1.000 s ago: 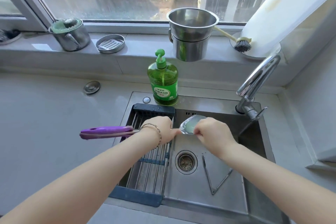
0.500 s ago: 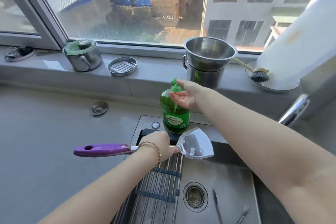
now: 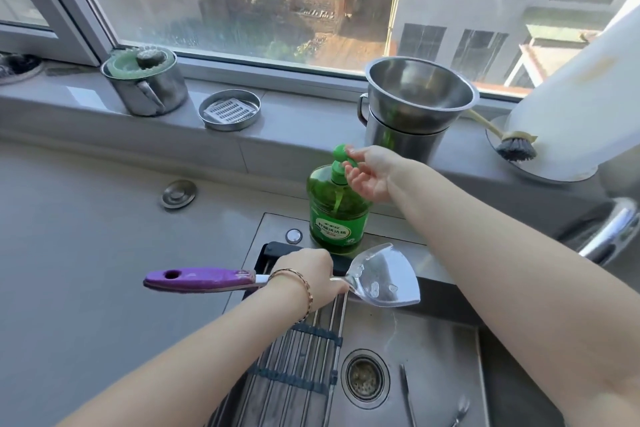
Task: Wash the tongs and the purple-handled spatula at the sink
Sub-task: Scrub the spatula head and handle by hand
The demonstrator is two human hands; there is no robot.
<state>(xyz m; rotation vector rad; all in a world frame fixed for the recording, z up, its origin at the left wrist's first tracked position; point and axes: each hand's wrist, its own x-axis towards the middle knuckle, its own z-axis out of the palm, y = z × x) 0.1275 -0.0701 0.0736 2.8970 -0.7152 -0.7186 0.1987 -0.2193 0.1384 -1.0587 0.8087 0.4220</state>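
**Soap pump under one hand, spatula in the other**

The tongs point(image 3: 429, 402) are lying on the sink point(image 3: 433, 340) floor beside the drain point(image 3: 365, 380), their lower ends cut off by the frame edge. The faucet point(image 3: 613, 232) is showing only as a curved piece at the right edge.

The left hand point(image 3: 313, 276) is closing around the neck of the purple-handled spatula point(image 3: 277, 279), holding it level above the drying rack point(image 3: 298, 350), its wet blade over the basin. The right hand point(image 3: 369, 172) is resting loosely open on the pump of the green soap bottle point(image 3: 337, 211), fingers on the nozzle; the bottle is looking mostly full.

On the windowsill, a steel bowl point(image 3: 420, 94) is sitting nested in a steel pot point(image 3: 401, 142). A mug point(image 3: 147, 87) is holding a green scrubber, hard to make out.
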